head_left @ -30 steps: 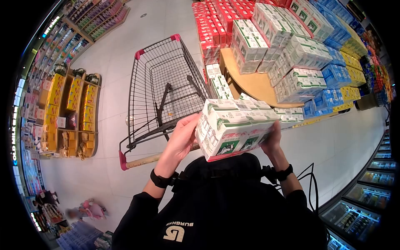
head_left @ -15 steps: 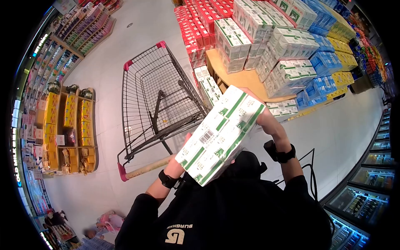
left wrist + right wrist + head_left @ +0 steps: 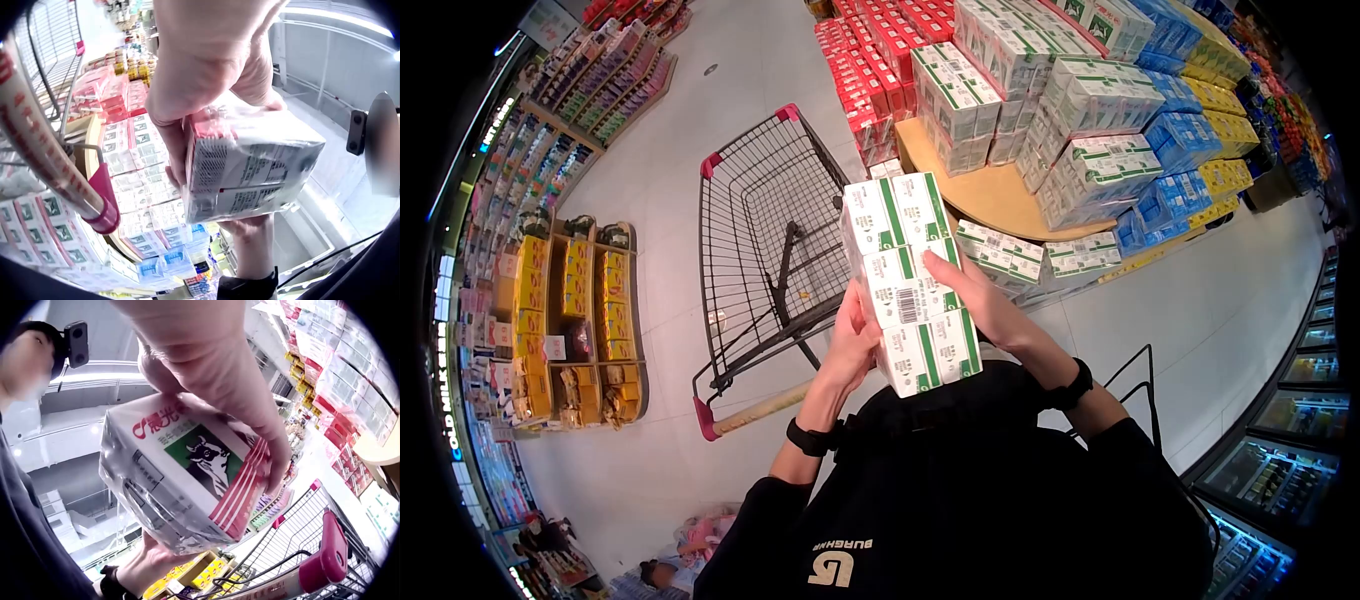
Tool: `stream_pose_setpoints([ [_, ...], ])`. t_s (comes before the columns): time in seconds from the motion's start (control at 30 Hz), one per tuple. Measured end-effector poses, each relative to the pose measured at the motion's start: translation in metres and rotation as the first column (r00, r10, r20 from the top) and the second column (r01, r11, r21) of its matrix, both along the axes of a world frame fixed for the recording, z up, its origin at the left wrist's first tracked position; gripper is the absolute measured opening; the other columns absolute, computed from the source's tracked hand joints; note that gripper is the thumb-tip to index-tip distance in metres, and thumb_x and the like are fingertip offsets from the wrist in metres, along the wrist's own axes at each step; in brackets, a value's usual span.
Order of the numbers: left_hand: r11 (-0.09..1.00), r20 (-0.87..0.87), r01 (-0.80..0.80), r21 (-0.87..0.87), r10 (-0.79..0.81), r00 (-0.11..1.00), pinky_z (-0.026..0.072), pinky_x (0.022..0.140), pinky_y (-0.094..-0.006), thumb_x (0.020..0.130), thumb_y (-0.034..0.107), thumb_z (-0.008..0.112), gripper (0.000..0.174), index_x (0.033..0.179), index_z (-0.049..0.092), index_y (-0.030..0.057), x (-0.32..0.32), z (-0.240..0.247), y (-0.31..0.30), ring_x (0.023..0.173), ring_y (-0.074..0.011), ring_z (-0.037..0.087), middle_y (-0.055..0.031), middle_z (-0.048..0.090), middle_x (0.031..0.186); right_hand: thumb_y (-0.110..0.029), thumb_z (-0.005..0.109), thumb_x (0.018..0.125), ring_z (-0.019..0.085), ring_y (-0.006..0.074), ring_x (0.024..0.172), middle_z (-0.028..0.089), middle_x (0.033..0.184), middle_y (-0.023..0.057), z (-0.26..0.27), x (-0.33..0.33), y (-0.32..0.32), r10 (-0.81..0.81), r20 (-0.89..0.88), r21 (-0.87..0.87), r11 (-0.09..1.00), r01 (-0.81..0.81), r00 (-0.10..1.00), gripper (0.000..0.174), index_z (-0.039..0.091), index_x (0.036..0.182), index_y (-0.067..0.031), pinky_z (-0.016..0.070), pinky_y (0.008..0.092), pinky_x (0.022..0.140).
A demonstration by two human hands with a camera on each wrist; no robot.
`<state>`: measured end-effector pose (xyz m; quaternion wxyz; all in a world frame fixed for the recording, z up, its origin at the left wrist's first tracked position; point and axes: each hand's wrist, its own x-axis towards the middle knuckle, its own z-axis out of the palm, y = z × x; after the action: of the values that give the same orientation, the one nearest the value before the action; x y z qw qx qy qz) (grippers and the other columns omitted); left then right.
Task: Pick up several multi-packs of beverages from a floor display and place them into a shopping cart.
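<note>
A shrink-wrapped pack of milk cartons (image 3: pixel 905 290), white with green bands and a barcode, is held up in front of the body by both hands. My left hand (image 3: pixel 853 345) grips its left side, fingers bent against the wrap. From the right, my right hand (image 3: pixel 980 305) holds it, thumb over the barcode face and fingers round the far side. In the right wrist view, a cow picture on green and red lettering show on the pack (image 3: pixel 187 462). The left wrist view shows grey printed text on its end.
A wire shopping cart (image 3: pixel 745 260) with pink corners stands ahead to the left. Stacked milk packs (image 3: pixel 1100 165) surround a curved wooden shelf (image 3: pixel 990 195) on the right. A low stand of yellow boxes (image 3: pixel 575 285) is at far left, lit fridges (image 3: pixel 1285 460) at far right.
The pack has turned from its cow-picture side to its barcode face, then swung from slanting to nearly lengthwise. My right hand has shifted so its thumb lies on the barcode face.
</note>
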<state>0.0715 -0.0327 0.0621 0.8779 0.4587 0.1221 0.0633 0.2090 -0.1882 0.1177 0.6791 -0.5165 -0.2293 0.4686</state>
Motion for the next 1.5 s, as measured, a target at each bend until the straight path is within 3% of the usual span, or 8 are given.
stream_pose_setpoints([
  [0.47, 0.904, -0.026, -0.059, 0.423, 0.077, 0.997, 0.0484, 0.093, -0.0332, 0.093, 0.048, 0.065, 0.068, 0.132, 0.048, -0.0052, -0.002, -0.017, 0.019, 0.111, -0.0149, 0.058, -0.0103, 0.060, 0.123, -0.040, 0.049, 0.103, 0.066, 0.0110, 0.105, 0.064, 0.126, 0.0072, 0.002, 0.022, -0.004, 0.063, -0.472, 0.089, 0.996, -0.024, 0.879, 0.051, 0.052, 0.136, -0.0025, 0.0532, 0.0254, 0.088],
  [0.6, 0.900, -0.041, -0.031, -0.435, 0.015, 0.999, 0.0390, 0.109, -0.0521, 0.091, 0.077, 0.031, 0.093, 0.152, 0.028, 0.0073, 0.027, 0.020, -0.006, 0.135, -0.0318, 0.043, -0.0150, 0.040, 0.150, -0.042, 0.046, 0.103, 0.066, 0.0115, 0.103, 0.064, 0.126, 0.0071, 0.003, 0.019, 0.009, 0.057, -0.484, 0.066, 0.997, -0.029, 0.873, 0.051, 0.052, 0.137, -0.0036, 0.0535, 0.0260, 0.089],
  [0.7, 0.796, -0.057, -0.079, -0.600, 0.056, 0.997, 0.0413, 0.105, -0.0542, 0.090, 0.079, 0.031, 0.089, 0.147, 0.039, 0.0123, 0.031, 0.015, -0.010, 0.129, -0.0329, 0.048, -0.0109, 0.047, 0.145, -0.044, 0.039, 0.106, 0.062, 0.0114, 0.112, 0.062, 0.130, 0.0072, -0.001, 0.019, 0.015, 0.082, -0.496, 0.070, 0.996, -0.055, 0.865, 0.053, 0.049, 0.140, -0.0048, 0.0521, 0.0282, 0.094],
  [0.97, 0.830, -0.036, -0.185, -0.526, 0.196, 0.980, 0.0446, 0.104, -0.0489, 0.093, 0.075, 0.027, 0.084, 0.150, 0.035, 0.0130, 0.033, -0.001, -0.004, 0.127, -0.0315, 0.050, -0.0092, 0.046, 0.146, -0.057, 0.030, 0.103, 0.066, 0.0278, 0.095, 0.069, 0.108, 0.0207, 0.026, 0.019, 0.004, 0.087, 0.402, -0.409, 0.908, 0.093, 0.911, 0.071, 0.064, 0.117, 0.0028, 0.0465, 0.0348, 0.089],
  [1.1, 0.836, 0.026, -0.172, -0.520, 0.218, 0.976, 0.0396, 0.108, -0.0498, 0.092, 0.077, 0.027, 0.085, 0.150, 0.034, 0.0146, 0.033, -0.003, 0.000, 0.133, -0.0308, 0.043, -0.0074, 0.040, 0.151, -0.037, 0.029, 0.108, 0.068, 0.0249, 0.102, 0.067, 0.116, 0.0192, 0.009, 0.008, -0.015, -0.310, 0.434, 0.063, 0.947, 0.314, 0.846, 0.054, 0.057, 0.123, 0.0068, 0.0516, 0.0332, 0.087],
  [1.37, 0.841, 0.096, -0.314, -0.441, 0.392, 0.915, 0.0365, 0.109, -0.0491, 0.089, 0.081, 0.027, 0.089, 0.152, 0.032, 0.0182, 0.049, 0.023, 0.005, 0.136, -0.0288, 0.040, -0.0028, 0.037, 0.153, -0.066, 0.056, 0.089, 0.042, 0.0273, 0.135, 0.030, 0.154, 0.0145, -0.050, -0.024, -0.043, -0.150, 0.353, 0.257, 0.965, 0.058, 0.923, 0.103, 0.005, 0.157, -0.0062, 0.0474, 0.0398, 0.094],
  [1.4, 0.842, 0.106, -0.317, -0.436, 0.398, 0.911, 0.0364, 0.109, -0.0492, 0.088, 0.082, 0.027, 0.090, 0.152, 0.032, 0.0184, 0.050, 0.027, 0.004, 0.136, -0.0287, 0.040, -0.0026, 0.037, 0.153, -0.052, 0.080, 0.077, 0.038, 0.0260, 0.136, 0.018, 0.157, 0.0140, -0.047, -0.022, -0.039, -0.066, 0.300, 0.223, 0.975, -0.003, 0.952, 0.131, -0.016, 0.154, -0.0078, 0.0448, 0.0424, 0.099],
  [1.5, 0.805, 0.107, -0.294, -0.516, 0.402, 0.909, 0.0354, 0.110, -0.0502, 0.086, 0.085, 0.026, 0.093, 0.152, 0.032, 0.0199, 0.051, 0.038, 0.000, 0.136, -0.0290, 0.040, -0.0024, 0.037, 0.153, -0.029, 0.088, 0.072, 0.039, 0.0237, 0.133, 0.027, 0.150, 0.0138, -0.031, -0.030, -0.023, -0.150, 0.322, 0.168, 0.981, 0.099, 0.935, 0.126, -0.008, 0.152, -0.0073, 0.0434, 0.0410, 0.101],
])
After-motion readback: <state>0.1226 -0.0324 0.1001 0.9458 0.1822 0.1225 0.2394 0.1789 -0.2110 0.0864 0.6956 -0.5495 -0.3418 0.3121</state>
